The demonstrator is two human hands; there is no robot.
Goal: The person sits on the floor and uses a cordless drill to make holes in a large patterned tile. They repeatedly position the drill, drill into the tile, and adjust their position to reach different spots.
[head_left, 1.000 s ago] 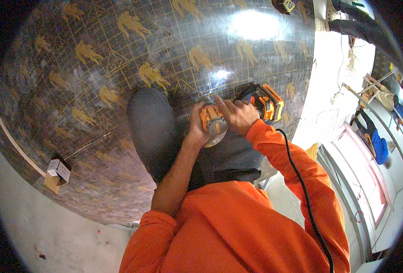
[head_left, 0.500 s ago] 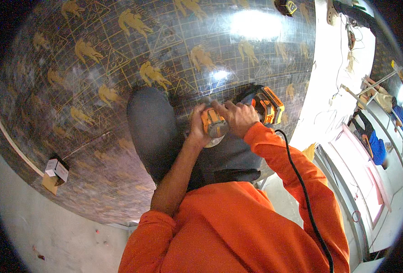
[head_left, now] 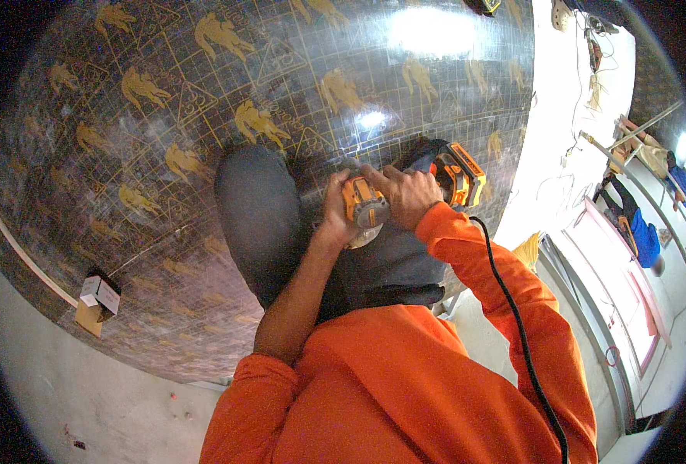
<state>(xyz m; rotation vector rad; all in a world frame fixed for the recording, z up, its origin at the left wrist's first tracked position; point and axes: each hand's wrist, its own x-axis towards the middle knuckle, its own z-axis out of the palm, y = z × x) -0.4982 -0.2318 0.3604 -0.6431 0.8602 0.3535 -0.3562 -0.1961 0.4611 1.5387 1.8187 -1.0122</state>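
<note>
Both my hands are closed on a cordless power tool (head_left: 365, 203), orange and grey, above my dark-trousered legs. My left hand (head_left: 337, 207) wraps the left side of its rounded head. Over the body, on the right, lies my right hand (head_left: 412, 193), fingers curled across the top. An orange and black battery block (head_left: 463, 176) sticks out beyond that hand. Below the head shows a pale curved edge (head_left: 364, 237); I cannot tell what it is. The tool's working end is hidden.
Dark film-faced board (head_left: 157, 100) with yellow print curves around me. A small white box (head_left: 100, 292) sits by its left edge. A black cable (head_left: 509, 317) runs along my right sleeve. People in blue (head_left: 644, 241) and metal frames (head_left: 629, 147) stand far right.
The view has shifted slightly. My hands keep their hold on the power tool, whose head has turned a little. At far right, the person in blue has moved slightly.
</note>
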